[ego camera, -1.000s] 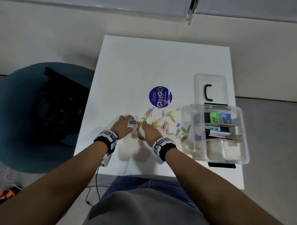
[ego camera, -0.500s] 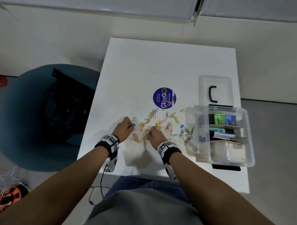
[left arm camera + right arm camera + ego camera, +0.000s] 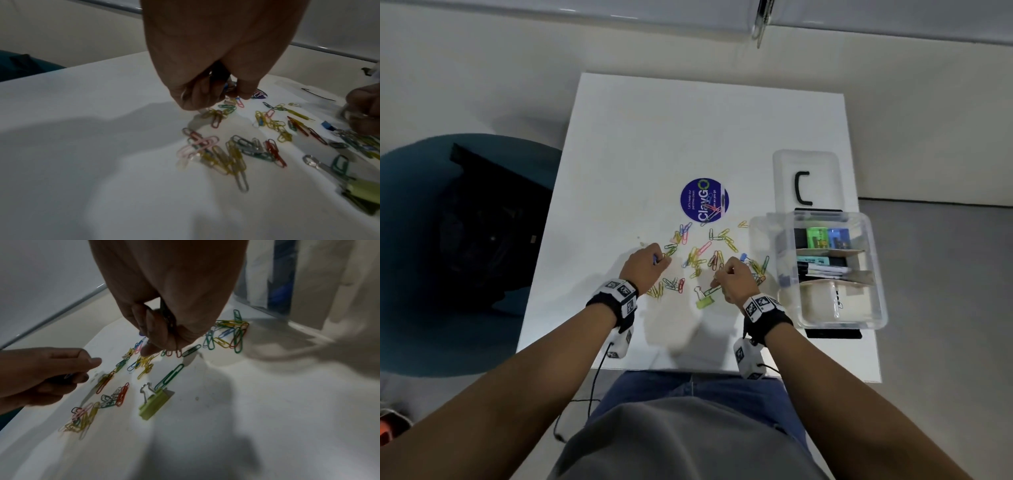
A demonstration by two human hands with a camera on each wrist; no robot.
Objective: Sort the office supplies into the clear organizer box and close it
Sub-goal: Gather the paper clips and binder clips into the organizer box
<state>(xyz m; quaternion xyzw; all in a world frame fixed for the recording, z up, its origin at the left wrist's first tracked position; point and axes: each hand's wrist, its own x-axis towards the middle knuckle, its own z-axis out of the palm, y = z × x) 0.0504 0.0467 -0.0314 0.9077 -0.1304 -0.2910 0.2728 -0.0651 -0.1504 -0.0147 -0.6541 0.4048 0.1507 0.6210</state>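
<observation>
Several coloured paper clips (image 3: 697, 256) (image 3: 232, 154) (image 3: 226, 334) lie scattered on the white table (image 3: 688, 130). My left hand (image 3: 659, 262) (image 3: 226, 95) hovers over their left edge, fingers curled round a small blue binder clip (image 3: 228, 85). My right hand (image 3: 717, 275) (image 3: 156, 344) is over the middle of the clips, fingers curled round small metal clips in its palm. A green binder clip (image 3: 705, 301) (image 3: 154, 400) lies between the hands, and a blue one (image 3: 743, 256) lies loose. The clear organizer box (image 3: 873, 274) stands open at the right, partly filled.
The box's clear lid (image 3: 784, 178), with its black handle, lies flat behind the box. A round blue sticker (image 3: 693, 198) sits mid-table. A teal chair (image 3: 421, 240) holding a dark bag stands left of the table. The near table edge is just behind my wrists.
My hands have drawn apart, the left going left with the blue binder clip, the right going right. The green binder clip between them has come into view.
</observation>
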